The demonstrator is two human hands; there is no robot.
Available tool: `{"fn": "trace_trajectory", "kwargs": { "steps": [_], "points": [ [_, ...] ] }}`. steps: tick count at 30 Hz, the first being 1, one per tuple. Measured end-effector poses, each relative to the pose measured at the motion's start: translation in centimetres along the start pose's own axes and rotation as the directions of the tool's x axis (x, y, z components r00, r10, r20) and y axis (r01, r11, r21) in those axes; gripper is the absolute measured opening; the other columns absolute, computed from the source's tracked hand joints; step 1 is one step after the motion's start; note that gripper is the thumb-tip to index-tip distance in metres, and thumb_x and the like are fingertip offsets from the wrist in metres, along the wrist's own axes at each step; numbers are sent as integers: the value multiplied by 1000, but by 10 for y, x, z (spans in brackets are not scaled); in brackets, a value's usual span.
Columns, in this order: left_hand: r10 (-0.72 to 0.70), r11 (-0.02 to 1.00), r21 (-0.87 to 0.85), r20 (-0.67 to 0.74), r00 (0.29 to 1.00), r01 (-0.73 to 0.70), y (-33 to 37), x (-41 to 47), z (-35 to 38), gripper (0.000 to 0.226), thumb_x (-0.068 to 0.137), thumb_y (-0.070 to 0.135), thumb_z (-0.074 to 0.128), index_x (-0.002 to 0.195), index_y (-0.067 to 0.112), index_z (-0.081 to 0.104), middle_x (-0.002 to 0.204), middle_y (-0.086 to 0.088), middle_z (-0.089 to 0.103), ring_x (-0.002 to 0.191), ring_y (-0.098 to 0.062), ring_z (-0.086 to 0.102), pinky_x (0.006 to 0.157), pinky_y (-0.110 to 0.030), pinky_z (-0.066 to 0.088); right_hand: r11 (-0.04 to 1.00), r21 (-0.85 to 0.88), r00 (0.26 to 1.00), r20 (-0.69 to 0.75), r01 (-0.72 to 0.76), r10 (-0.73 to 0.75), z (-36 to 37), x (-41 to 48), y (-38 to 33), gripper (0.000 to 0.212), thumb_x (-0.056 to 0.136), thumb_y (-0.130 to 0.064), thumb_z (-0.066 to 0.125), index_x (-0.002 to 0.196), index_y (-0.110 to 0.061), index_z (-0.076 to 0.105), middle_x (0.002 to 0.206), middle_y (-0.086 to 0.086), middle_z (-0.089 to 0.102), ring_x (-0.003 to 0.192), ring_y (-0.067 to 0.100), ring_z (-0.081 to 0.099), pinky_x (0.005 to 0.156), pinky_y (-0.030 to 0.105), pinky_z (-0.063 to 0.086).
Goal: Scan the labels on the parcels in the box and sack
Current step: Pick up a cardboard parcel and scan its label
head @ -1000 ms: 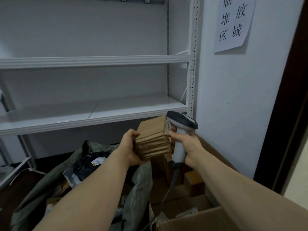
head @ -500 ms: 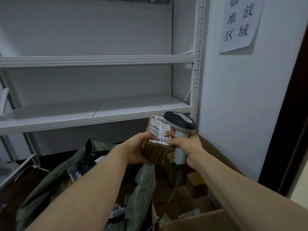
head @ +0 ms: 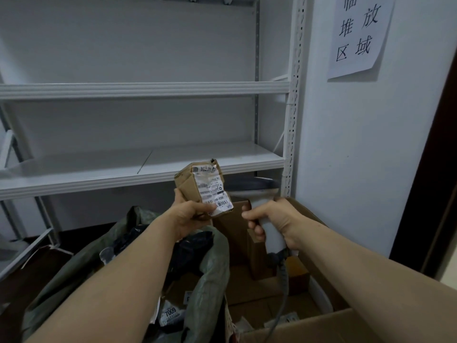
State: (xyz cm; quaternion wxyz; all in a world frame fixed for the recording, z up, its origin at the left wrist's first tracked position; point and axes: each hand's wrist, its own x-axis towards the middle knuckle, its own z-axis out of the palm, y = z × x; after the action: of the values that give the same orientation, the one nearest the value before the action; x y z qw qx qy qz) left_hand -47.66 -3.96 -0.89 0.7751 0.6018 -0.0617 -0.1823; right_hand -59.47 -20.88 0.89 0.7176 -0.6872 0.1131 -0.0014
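My left hand (head: 191,215) grips a small brown cardboard parcel (head: 189,183) from below and holds it upright, its white shipping label (head: 212,190) turned toward me. To its right my right hand (head: 274,219) is closed round the handle of a grey-white barcode scanner (head: 257,190), whose head sits just behind and beside the label. The scanner's cable (head: 280,293) drops into the open cardboard box (head: 296,328) below, which holds several brown parcels. A green woven sack (head: 210,280) lies open at the lower left with dark and white bagged parcels inside.
White metal shelving (head: 148,169) with bare boards stands straight ahead. On the white wall to the right hangs a paper sign (head: 356,35). A dark door frame (head: 430,181) runs down the right edge. The floor at the left is dark brown.
My left hand has turned the parcel so its label faces me and raised it upright. The scanner has shifted right, off the parcel's face, and now points at the label from the side.
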Motion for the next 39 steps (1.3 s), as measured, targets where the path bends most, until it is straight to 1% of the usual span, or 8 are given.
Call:
{"fn": "trace_trajectory", "kwargs": {
  "steps": [5, 12, 17, 23, 27, 33, 35, 39],
  "points": [
    [23, 999, 33, -13, 1000, -23, 0, 3, -4, 81, 74, -21, 62, 132, 26, 31, 106, -11, 64, 87, -28, 65, 58, -38, 52, 998, -57, 999, 44, 1, 1, 5, 3, -4, 11, 77, -5, 71, 77, -8, 61, 56, 5, 58, 47, 15, 48, 49, 26, 43],
    [0, 999, 46, -11, 1000, 0, 2, 4, -9, 76, 75, -19, 63, 131, 23, 33, 101, -11, 65, 81, -27, 67, 53, -33, 54, 996, -87, 997, 75, 4, 2, 8, 3, -9, 10, 78, -5, 70, 77, -7, 60, 56, 6, 56, 46, 14, 46, 47, 25, 42],
    [4, 999, 41, -3, 1000, -4, 0, 6, -10, 78, 74, -20, 63, 132, 23, 33, 102, -11, 65, 84, -27, 66, 59, -37, 53, 997, -81, 997, 80, 4, 2, 10, 4, -9, 11, 79, -5, 70, 76, -8, 60, 56, 5, 56, 45, 13, 46, 47, 25, 42],
    [-22, 999, 23, 6, 1000, 22, -1, 4, -11, 75, 75, -19, 63, 132, 21, 35, 103, -10, 64, 86, -27, 65, 57, -36, 55, 995, -13, 994, 34, 101, -101, 14, 9, -5, 10, 80, -6, 70, 86, -5, 63, 56, 5, 59, 43, 13, 48, 47, 24, 43],
    [-34, 999, 11, 8, 999, 33, -3, 5, -12, 77, 74, -18, 64, 133, 24, 36, 104, -9, 64, 88, -27, 65, 61, -39, 56, 994, -4, 994, -10, 112, -112, 15, 9, -9, 8, 81, -7, 69, 81, -8, 61, 54, 3, 58, 43, 12, 48, 46, 23, 43],
    [-3, 1000, 23, 13, 1000, 3, -3, 6, -19, 80, 74, -21, 61, 134, 24, 34, 104, -11, 66, 90, -30, 66, 72, -46, 56, 995, -104, 999, -33, 7, -10, 9, 9, -9, 12, 80, -9, 71, 88, -8, 62, 57, 2, 60, 45, 11, 51, 47, 22, 45],
    [6, 1000, 22, 4, 1000, -6, -1, 7, -22, 83, 73, -24, 59, 134, 25, 32, 107, -13, 65, 88, -31, 66, 67, -44, 56, 984, -168, 997, -40, -68, 62, 6, 10, -5, 17, 79, -9, 71, 92, -6, 61, 59, 3, 60, 45, 11, 51, 47, 22, 45],
    [14, 999, 38, -12, 1000, -13, 1, 9, -26, 96, 72, -26, 60, 142, 28, 22, 106, -13, 65, 83, -31, 67, 54, -38, 57, 964, -202, 984, 8, -172, 177, 6, 11, 1, 7, 82, -7, 67, 85, -9, 60, 58, 2, 57, 45, 11, 47, 45, 21, 42]
  ]
}}
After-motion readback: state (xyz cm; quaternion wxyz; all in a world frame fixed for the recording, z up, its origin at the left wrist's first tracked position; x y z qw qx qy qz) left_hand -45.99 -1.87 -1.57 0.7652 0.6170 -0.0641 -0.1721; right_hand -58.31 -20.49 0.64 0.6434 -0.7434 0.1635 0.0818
